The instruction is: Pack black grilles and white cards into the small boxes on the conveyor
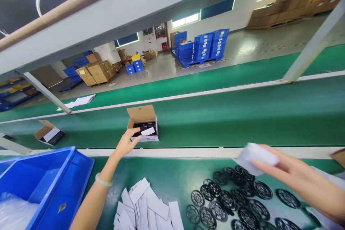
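Note:
My left hand [128, 143] reaches to the left side of an open carton [157, 133], its thumb and fingers apart. Inside the carton lie black parts [147, 125], and a small white card [148, 131] rests on top of them near my fingertips. On the right, my right hand [280, 163] pinches a white folded paper [256, 158], smeared by motion, above the bench. Below it spreads a heap of black spoked plastic discs [226, 199]. A pile of white card strips [145, 205] lies below and to the right of my left wrist.
A blue bin [81, 172] with clear plastic inside stands at the left. Another open carton [50, 133] sits on the green belt [215, 118]. A white ledge [188, 152] separates belt and bench. Metal posts [315, 43] and an overhead beam [107, 10] frame the line.

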